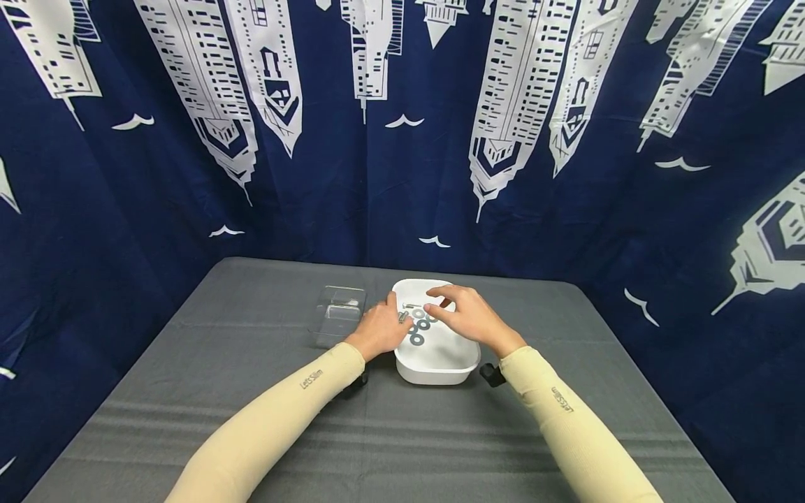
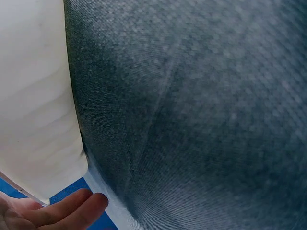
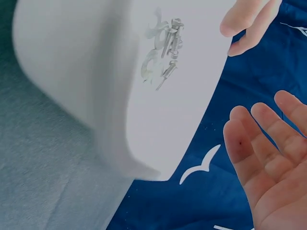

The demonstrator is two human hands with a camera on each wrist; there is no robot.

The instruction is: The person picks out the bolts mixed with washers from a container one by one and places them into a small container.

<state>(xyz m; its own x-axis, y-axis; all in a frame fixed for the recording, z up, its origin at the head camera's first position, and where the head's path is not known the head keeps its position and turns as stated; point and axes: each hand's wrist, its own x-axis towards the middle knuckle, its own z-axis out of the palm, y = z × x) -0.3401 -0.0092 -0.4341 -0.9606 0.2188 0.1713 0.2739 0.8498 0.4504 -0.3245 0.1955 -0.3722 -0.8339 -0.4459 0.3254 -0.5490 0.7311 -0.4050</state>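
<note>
A white box (image 1: pixel 440 360) with rounded corners stands on the table. Several grey washers (image 1: pixel 416 340) lie on the left side of its floor, beside a few silver bolts (image 3: pixel 172 38). My left hand (image 1: pixel 379 328) grips the box's left rim, its thumb over the inside and fingers outside the wall; fingers (image 2: pixel 79 208) show beyond the wall in the left wrist view. Above the box's right side hovers my right hand (image 1: pixel 468 316), thumb and fingers spread apart with nothing between them. In the right wrist view its fingers (image 3: pixel 266 148) are loosely extended.
Just left of the white box sits a clear plastic compartment box (image 1: pixel 339 311). Grey cloth (image 1: pixel 251 363) covers the table. A dark blue curtain (image 1: pixel 327 188) with white buildings hangs behind and at both sides.
</note>
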